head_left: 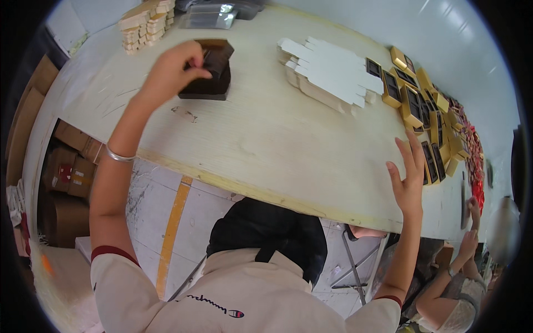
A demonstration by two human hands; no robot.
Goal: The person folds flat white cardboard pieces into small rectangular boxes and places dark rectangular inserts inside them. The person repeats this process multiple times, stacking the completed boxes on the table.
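My left hand [180, 66] is at the back left of the table, thumb and fingers closed on a dark brown tray insert [217, 62], which is tilted up. Under it a dark brown open box or stack of inserts [214, 95] rests on the table; the hand and raised insert partly hide it. My right hand [408, 175] hangs over the table's right part with its fingers apart and nothing in them. Just beyond its fingertips lies a heap of small gold boxes [411, 106], several with dark inserts inside.
Flat white cardboard blanks [333, 69] are stacked at the back middle. Pale folded pieces [147, 25] and clear plastic sheets [208, 16] are at the back left. Red wrapped items [476, 166] lie far right, near another person's hands [471, 238]. Cartons [72, 166] sit below the table.
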